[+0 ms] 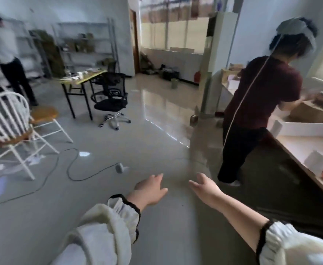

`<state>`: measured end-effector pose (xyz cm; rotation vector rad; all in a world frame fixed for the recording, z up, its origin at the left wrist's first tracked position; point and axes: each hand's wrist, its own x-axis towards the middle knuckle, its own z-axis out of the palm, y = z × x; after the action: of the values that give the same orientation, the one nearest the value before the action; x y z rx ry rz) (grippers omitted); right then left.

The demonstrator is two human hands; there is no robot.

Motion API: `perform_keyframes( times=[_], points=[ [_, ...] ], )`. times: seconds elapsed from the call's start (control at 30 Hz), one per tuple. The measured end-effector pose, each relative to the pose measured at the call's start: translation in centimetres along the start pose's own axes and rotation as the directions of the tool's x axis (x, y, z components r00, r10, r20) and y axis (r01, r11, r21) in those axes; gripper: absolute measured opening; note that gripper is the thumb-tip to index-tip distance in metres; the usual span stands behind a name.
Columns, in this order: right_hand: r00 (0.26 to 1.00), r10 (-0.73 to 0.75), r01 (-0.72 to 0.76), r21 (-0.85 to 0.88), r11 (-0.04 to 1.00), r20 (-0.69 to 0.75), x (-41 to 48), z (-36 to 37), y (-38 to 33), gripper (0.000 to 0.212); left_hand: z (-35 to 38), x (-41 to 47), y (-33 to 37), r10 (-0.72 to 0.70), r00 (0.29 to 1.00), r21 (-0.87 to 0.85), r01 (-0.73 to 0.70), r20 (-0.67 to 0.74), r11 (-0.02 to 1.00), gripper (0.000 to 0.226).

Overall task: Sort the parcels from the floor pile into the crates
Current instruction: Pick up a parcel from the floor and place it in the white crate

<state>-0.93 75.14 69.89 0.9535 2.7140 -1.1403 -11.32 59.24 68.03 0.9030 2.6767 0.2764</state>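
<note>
Hands first: left hand (151,190) and right hand (206,189) both reach forward over the grey floor (156,142), fingers apart and relaxed, holding nothing. I judge this a moment between parcels, arms out ready for the next pickup, not a carry.

Parcel pile: not in view, and no parcel lies on the floor ahead. Crates: I cannot tell whether the white open box (306,129) and cardboard box (313,111) on the right desk (298,146) serve as them.

Obstacles: a person in a dark red shirt (262,96) stands at that desk, blocking its near edge. A black cable (70,169) loops across the floor on the left, ending in a grey plug block (119,167) just beyond the left hand; trip risk, in my view. A white chair (9,119) stands near left and an office chair (110,96) farther back.
</note>
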Motion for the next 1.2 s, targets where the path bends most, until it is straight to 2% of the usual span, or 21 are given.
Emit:
perform_keyframes(
  times=[0.13, 0.27, 0.43, 0.53, 0.63, 0.73, 0.83, 0.87, 0.93, 1.07, 1.13, 1.2],
  points=[
    [0.977, -0.158, 0.159, 0.001, 0.987, 0.145, 1.1, 10.6, -10.9, 0.059, -3.6, -5.1, -15.0, -0.202, 0.977, -0.035, 0.200, -0.071, 0.979, 0.060],
    [0.911, -0.246, 0.258, 0.007, 0.966, 0.331, 0.4, 21.9, -20.3, 0.059, -5.0, -12.0, -28.4, -0.417, 0.904, -0.117, 0.405, -0.099, 0.907, 0.057],
    [0.782, -0.301, 0.393, -0.056, 0.918, 0.546, -1.7, 34.1, -29.5, 0.058, -2.9, -20.9, -41.6, -0.676, 0.736, -0.277, 0.644, -0.030, 0.714, 0.055],
    [0.673, -0.327, 0.500, -0.082, 0.862, 0.663, -2.8, 40.6, -33.5, 0.057, 0.2, -25.7, -47.2, -0.799, 0.601, -0.376, 0.744, 0.017, 0.552, 0.055],
    [0.541, -0.329, 0.610, -0.093, 0.787, 0.774, -2.9, 46.6, -36.8, 0.057, 4.1, -30.0, -51.3, -0.898, 0.430, -0.481, 0.810, 0.098, 0.335, 0.063],
    [0.408, -0.302, 0.685, -0.070, 0.726, 0.862, -2.5, 52.7, -39.1, 0.054, 8.0, -34.0, -54.2, -0.959, 0.213, -0.562, 0.824, 0.188, 0.073, 0.061],
    [0.307, -0.247, 0.749, -0.073, 0.659, 0.919, -2.3, 58.0, -40.6, 0.029, 10.7, -37.1, -55.4, -0.981, 0.023, -0.592, 0.800, 0.191, -0.097, 0.046],
    [0.282, -0.226, 0.769, -0.078, 0.635, 0.932, -2.3, 59.8, -40.8, 0.020, 11.5, -37.9, -55.2, -0.983, -0.015, -0.610, 0.782, 0.184, -0.126, 0.040],
    [0.250, -0.171, 0.802, -0.105, 0.589, 0.953, -2.5, 62.0, -41.2, 0.020, 12.8, -38.6, -54.6, -0.979, -0.055, -0.617, 0.769, 0.195, -0.166, 0.043],
    [0.172, -0.055, 0.867, -0.124, 0.482, 0.984, -4.7, 67.5, -41.3, 0.049, 17.1, -40.1, -53.9, -0.900, -0.182, -0.568, 0.721, 0.397, -0.397, 0.057],
    [0.149, 0.004, 0.892, -0.136, 0.430, 0.989, -6.1, 70.4, -41.2, 0.050, 19.4, -41.0, -54.3, -0.871, -0.203, -0.564, 0.691, 0.448, -0.451, 0.057],
    [0.146, 0.047, 0.906, -0.152, 0.395, 0.988, -7.5, 73.4, -41.1, 0.039, 21.2, -41.9, -55.1, -0.843, -0.208, -0.554, 0.673, 0.495, -0.491, 0.057]
  ],
)
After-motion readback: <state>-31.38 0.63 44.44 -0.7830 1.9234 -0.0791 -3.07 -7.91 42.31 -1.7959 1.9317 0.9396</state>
